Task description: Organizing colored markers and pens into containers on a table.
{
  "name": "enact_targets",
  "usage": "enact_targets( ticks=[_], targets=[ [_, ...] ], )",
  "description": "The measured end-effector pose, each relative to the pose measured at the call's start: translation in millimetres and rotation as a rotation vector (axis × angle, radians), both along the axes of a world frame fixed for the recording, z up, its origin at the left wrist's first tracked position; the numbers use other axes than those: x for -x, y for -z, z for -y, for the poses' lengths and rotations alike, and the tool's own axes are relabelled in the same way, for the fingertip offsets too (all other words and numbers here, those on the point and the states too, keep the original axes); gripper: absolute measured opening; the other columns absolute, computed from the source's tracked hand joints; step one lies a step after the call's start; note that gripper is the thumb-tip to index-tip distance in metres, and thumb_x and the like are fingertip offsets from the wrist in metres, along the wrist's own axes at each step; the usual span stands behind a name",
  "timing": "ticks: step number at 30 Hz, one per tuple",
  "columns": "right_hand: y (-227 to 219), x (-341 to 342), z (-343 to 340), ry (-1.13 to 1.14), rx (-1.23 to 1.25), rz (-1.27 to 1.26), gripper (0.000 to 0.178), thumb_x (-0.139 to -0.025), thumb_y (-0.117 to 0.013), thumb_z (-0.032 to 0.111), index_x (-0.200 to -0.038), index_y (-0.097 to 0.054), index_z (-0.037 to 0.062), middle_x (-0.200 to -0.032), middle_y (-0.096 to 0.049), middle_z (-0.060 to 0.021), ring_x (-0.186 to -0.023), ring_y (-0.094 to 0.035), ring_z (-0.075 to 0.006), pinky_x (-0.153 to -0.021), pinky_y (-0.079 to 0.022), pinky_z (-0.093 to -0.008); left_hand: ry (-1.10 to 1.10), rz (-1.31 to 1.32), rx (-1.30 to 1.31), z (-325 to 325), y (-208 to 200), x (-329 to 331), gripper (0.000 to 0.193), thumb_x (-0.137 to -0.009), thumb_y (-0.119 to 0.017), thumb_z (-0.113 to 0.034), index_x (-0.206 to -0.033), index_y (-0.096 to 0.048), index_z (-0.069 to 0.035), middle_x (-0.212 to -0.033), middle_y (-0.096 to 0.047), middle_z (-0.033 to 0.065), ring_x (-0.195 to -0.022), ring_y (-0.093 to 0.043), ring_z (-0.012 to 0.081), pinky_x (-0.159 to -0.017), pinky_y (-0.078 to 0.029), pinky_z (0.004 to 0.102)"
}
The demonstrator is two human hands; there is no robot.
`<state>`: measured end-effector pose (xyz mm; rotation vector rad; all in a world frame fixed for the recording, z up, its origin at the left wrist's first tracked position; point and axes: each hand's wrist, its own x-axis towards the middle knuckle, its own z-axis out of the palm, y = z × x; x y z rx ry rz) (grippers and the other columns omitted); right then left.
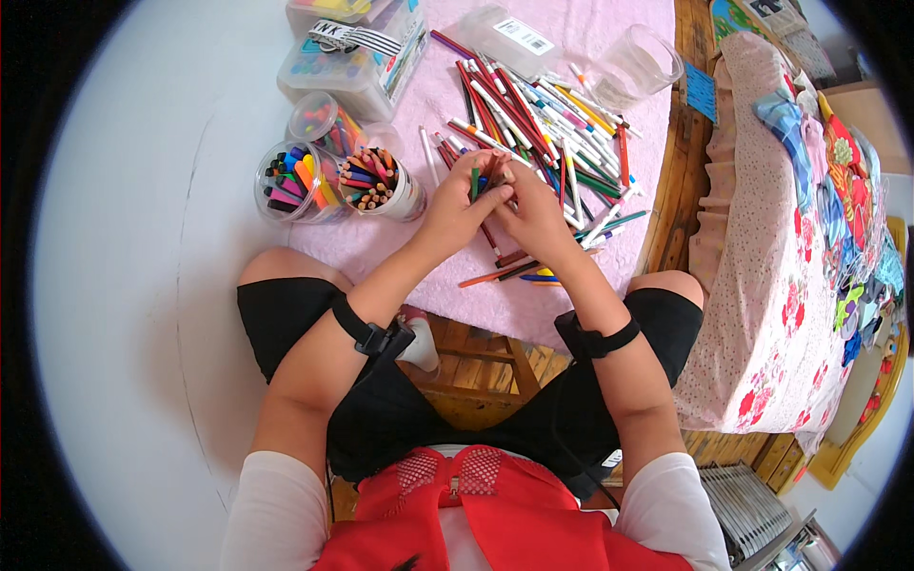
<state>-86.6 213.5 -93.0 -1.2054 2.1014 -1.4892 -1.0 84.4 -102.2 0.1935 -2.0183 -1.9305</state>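
Over the near part of the pile, my left hand [457, 209] and my right hand [533, 207] meet, fingers curled together. Between them is a small bunch of colored pencils [475, 185], with a green one and reddish-brown ones showing; the fingers cover most of it. Beneath and beyond lies a loose heap of pencils and markers [533, 114], many white, dark red or green. Left of my left hand stands a clear cup of colored pencils [407, 202], points up. Beside that are a round tub of markers [278, 211] and another round container of bright pens [314, 119].
A pink fleecy cloth [409, 276] covers the table, with a white wall [133, 238] to its left. Clear plastic cases [381, 90] stand at the far left. An overturned clear tub [657, 62] and a clear lid [509, 38] lie beyond the heap. A bed [743, 276] stands right.
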Motion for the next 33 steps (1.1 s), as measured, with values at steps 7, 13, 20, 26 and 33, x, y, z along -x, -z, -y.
enact_targets(
  ticks=[7, 13, 20, 26, 33],
  targets=[
    [-13, -4, 0, -0.012, -0.059, -0.013, 0.044, -0.083, -0.073, 0.012, -0.123, -0.056, 0.001, -0.108, -0.064, -0.0196, -0.097, -0.063, -0.0348, -0.083, -0.051, -0.0409, 0.011, 0.06, -0.236, 1, -19, 1, 0.039, -0.107, -0.042, -0.035, -0.12, -0.054, 0.0, -0.134, -0.057, 0.0135, -0.122, -0.051, 0.0166, -0.107, -0.039, 0.0343],
    [-15, -4, -7, 0.064, 0.061, 0.369, 0.024, -0.087, -0.075, 0.016, -0.102, -0.061, 0.0033, -0.084, -0.063, -0.0004, -0.071, -0.052, -0.0065, -0.066, -0.045, -0.0238, 0.001, -0.146, -0.477, -2, -48, 0, 0.036, -0.107, -0.042, -0.036, -0.121, -0.05, -0.004, -0.133, -0.057, 0.0147, -0.124, -0.052, 0.0186, -0.106, -0.044, 0.0362],
    [-30, -18, -40, -0.066, -0.026, 0.625, 0.018, -0.093, -0.068, 0.019, -0.094, -0.066, 0.0012, -0.07, -0.061, -0.003, -0.066, -0.059, -0.0094, -0.06, -0.045, -0.0275, 0.142, -0.259, -0.686, -12, -65, -7, 0.025, -0.106, -0.043, -0.034, -0.101, -0.046, -0.01, -0.131, -0.053, 0.0207, -0.137, -0.043, 0.0296, -0.123, -0.023, 0.0442],
    [-30, -6, -109, -0.003, -0.321, -0.176, 0.015, -0.09, -0.068, 0.014, -0.098, -0.071, 0.0016, -0.086, -0.062, -0.0112, -0.081, -0.062, -0.0246, -0.072, -0.049, -0.0356, 0.088, -0.21, -0.615, -12, -58, -13, 0.023, -0.106, -0.042, -0.033, -0.102, -0.047, -0.011, -0.116, -0.058, 0.0138, -0.127, -0.051, 0.0263, -0.114, -0.036, 0.0421],
    [-15, -19, -162, 0.087, -0.529, -0.409, 0.016, -0.082, -0.072, 0.013, -0.096, -0.072, 0.0063, -0.089, -0.058, -0.0121, -0.087, -0.061, -0.0317, -0.075, -0.05, -0.0407, 0.08, -0.122, -0.545, -22, -43, -11, 0.023, -0.106, -0.045, -0.032, -0.098, -0.045, -0.01, -0.086, -0.047, 0.0013, -0.078, -0.047, 0.0134, -0.084, -0.044, 0.0326]
  ],
)
